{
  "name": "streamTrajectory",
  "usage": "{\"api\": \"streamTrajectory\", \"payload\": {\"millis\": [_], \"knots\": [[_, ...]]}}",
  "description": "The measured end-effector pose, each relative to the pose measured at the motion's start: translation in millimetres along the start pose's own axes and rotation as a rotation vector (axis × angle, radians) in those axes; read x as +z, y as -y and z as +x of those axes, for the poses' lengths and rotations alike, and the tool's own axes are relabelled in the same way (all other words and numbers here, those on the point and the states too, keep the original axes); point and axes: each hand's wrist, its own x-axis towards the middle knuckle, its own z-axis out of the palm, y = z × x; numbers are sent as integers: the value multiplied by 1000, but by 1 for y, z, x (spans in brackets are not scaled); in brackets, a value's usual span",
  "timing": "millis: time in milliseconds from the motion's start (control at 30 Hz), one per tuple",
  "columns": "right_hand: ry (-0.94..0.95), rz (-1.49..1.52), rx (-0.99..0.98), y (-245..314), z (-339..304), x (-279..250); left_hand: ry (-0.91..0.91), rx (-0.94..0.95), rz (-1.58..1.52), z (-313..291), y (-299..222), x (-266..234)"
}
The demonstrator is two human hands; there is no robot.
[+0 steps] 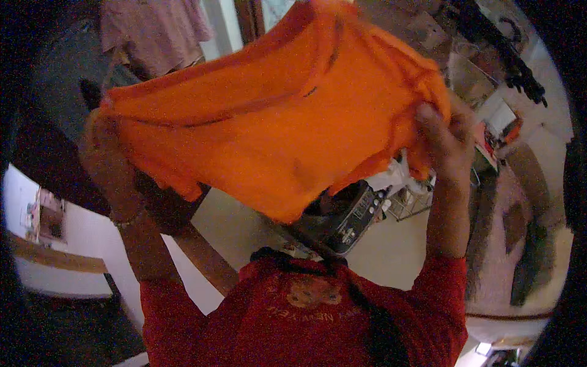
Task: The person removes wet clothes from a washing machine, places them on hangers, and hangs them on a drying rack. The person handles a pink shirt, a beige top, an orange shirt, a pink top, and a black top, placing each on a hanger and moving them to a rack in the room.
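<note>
An orange garment (257, 137), which looks like a shirt with dark seam lines, is stretched out in the air in front of me. My left hand (107, 153) is closed on its left end; the fingers there are dim and partly hidden. At the other end my right hand (445, 137) pinches the cloth, with the thumb lying on the near face. Between the hands the lower edge sags and hangs loose. The upper part rises to a peak near the top of the view.
A pink cloth (156, 33) hangs at the far left. Below the garment is a black case-like object (354, 223) with light round parts, beside a white crumpled item (394, 176) and a wire rack (408, 205). Long black things (504, 49) lie at the far right.
</note>
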Motion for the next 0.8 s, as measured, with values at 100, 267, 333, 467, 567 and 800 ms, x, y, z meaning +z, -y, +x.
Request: {"api": "streamTrajectory", "payload": {"millis": [100,267,333,467,567,800], "knots": [[221,73,140,-21,3,31,13,-12,163,27,16,-24],[470,337,167,-55,39,95,22,40,291,76,54,-66],[219,956,238,-57,41,126,4,-38,-11,80,63,-71],[810,436,189,-125,8,238,34,42,-175,108,90,-92],[1170,390,176,-125,38,292,-147,-68,10,189,168,-130],[851,961,237,-105,63,357,-216,-63,195,303,172,-165]]}}
